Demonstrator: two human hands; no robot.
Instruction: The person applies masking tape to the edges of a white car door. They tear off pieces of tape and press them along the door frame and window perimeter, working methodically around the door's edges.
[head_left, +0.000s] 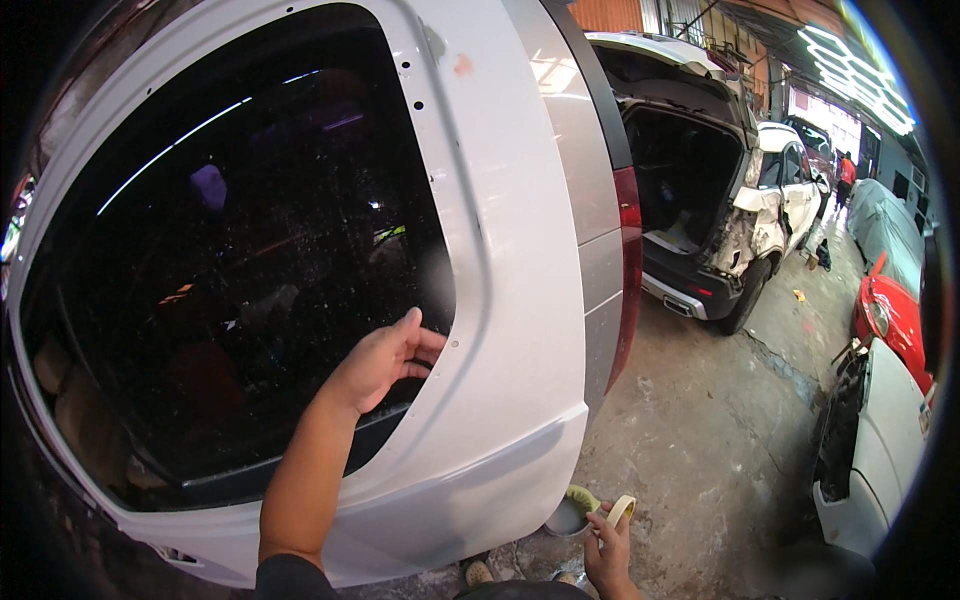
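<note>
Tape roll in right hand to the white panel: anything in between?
Nothing visible blocks it. The tape roll in the right hand is beside the white panel. The round container shows between them, but seems to sit lower, on the floor.

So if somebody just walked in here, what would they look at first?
Probably the big white vehicle panel, whose dark window fills much of the left side, with the left hand at its lower right edge. Next might come the white car at upper right, its tailgate raised and one rear corner damaged. Down low, the right hand holds a pale tape roll.
</note>
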